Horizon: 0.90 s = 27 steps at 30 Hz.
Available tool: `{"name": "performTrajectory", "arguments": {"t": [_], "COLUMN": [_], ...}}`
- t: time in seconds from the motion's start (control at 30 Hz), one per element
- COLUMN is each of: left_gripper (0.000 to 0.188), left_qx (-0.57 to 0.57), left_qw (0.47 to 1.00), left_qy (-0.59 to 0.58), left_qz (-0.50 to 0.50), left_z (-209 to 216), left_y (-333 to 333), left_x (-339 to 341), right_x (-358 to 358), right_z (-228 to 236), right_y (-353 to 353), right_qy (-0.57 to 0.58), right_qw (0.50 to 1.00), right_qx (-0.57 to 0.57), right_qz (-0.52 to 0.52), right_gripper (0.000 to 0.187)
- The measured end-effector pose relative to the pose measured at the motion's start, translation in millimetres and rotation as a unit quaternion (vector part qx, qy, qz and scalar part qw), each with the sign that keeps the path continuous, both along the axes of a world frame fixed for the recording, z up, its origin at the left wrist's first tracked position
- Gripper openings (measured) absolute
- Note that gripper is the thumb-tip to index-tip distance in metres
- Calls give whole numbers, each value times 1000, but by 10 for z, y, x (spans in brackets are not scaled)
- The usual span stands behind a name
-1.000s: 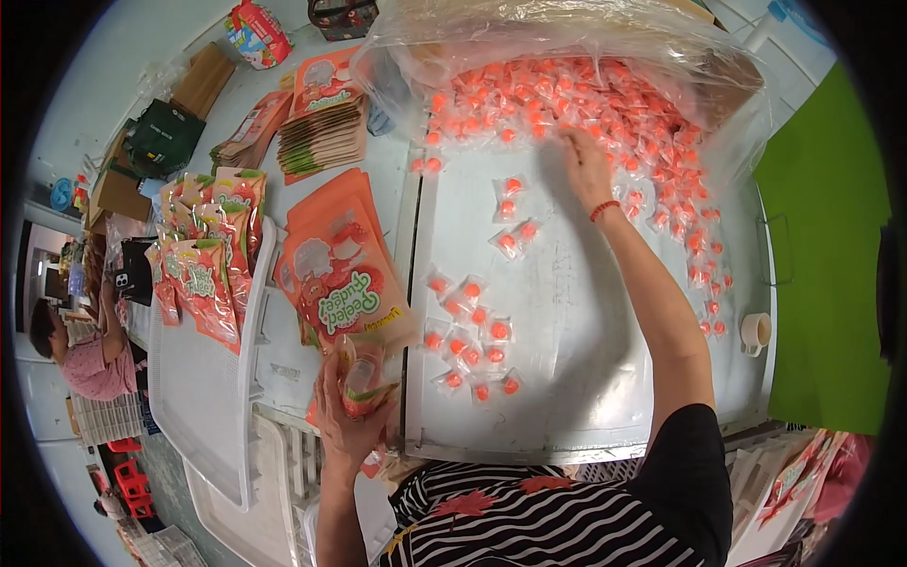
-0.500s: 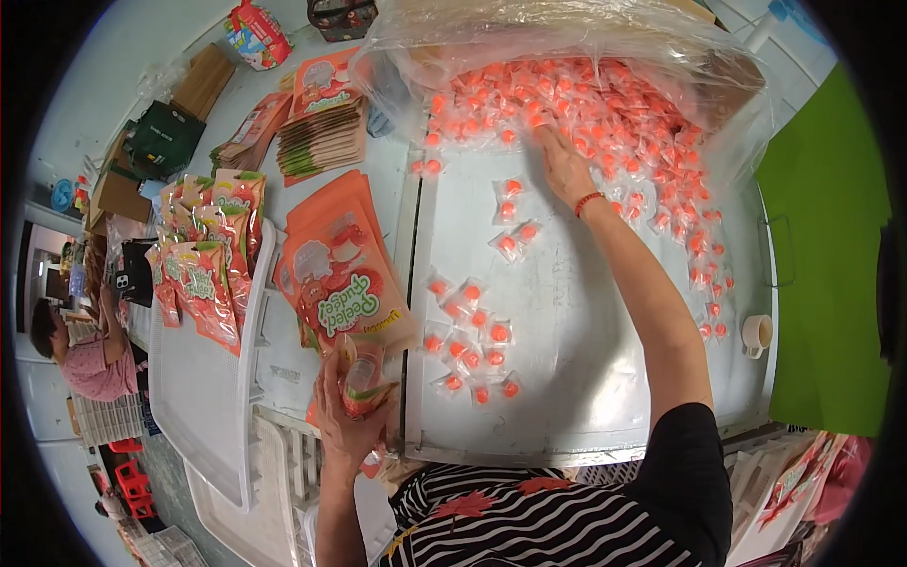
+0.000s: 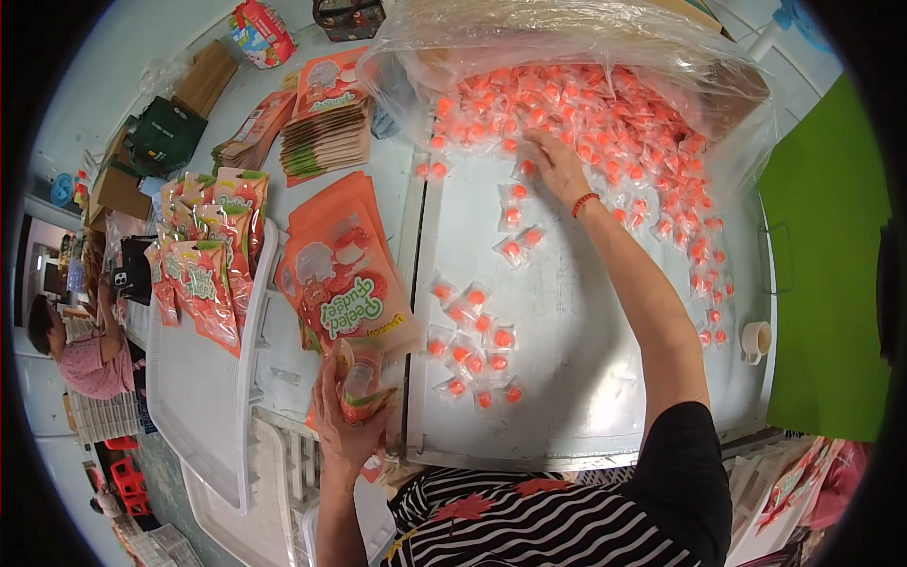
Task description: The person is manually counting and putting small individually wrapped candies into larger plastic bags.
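Note:
My left hand (image 3: 348, 425) is closed round an opened red-and-green candy pouch (image 3: 357, 413), held upright at the table's front left edge. A clear plastic cup or funnel (image 3: 362, 380) sits in its mouth. My right hand (image 3: 559, 172), with a red bracelet, reaches over the metal tray at the near edge of the candy heap (image 3: 605, 113). Its fingers are stretched out and bent to the left, beside a wrapped red candy (image 3: 524, 170). Below that lie pairs of wrapped candies (image 3: 513, 208) and a looser group (image 3: 472, 340).
Flat printed pouches (image 3: 345, 274) lie left of the tray (image 3: 567, 416); more stacked pouches (image 3: 321, 142) are behind. Filled pouches (image 3: 203, 274) rest on a white plastic tray (image 3: 198, 406). Plastic film (image 3: 567, 33) drapes over the heap. A small cup (image 3: 756, 340) stands at right. A person (image 3: 94, 354) is far left.
My right hand has shifted slightly left and toward me, and one wrapped candy now lies apart from the heap by its fingers. My left hand keeps its hold on the pouch.

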<state>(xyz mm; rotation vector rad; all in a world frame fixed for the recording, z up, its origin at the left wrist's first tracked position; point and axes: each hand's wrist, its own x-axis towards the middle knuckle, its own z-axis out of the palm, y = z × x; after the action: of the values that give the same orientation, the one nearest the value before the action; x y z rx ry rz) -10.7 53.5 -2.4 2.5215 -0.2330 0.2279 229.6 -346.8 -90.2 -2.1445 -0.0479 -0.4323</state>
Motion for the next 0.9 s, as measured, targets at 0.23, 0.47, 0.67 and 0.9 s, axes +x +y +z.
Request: {"name": "performTrajectory", "arguments": {"t": [0.23,0.47,0.67,0.9], "left_gripper": [94,94,96,105], "left_qx": [-23,-16,-21,-8], "left_qw": [999,1000,998,987], "left_qy": [12,-16,-37,-126], "left_qz": [18,-17,-45,-100], "left_z": [-33,-15,89,87], "left_y": [3,-18,-207,-395], "left_x": [-45,-45,-73,-85], "right_x": [-31,-760,-1069,-1226], "right_z": [100,140,-1,-56], "right_y": [88,289,680,684], "right_qy": [104,-68,-111,-175], "right_qw": [988,975,936,933], "right_qx": [-60,-105,-317,-311], "right_qz": [93,182,109,47], "right_gripper": [45,49,36,12]}}
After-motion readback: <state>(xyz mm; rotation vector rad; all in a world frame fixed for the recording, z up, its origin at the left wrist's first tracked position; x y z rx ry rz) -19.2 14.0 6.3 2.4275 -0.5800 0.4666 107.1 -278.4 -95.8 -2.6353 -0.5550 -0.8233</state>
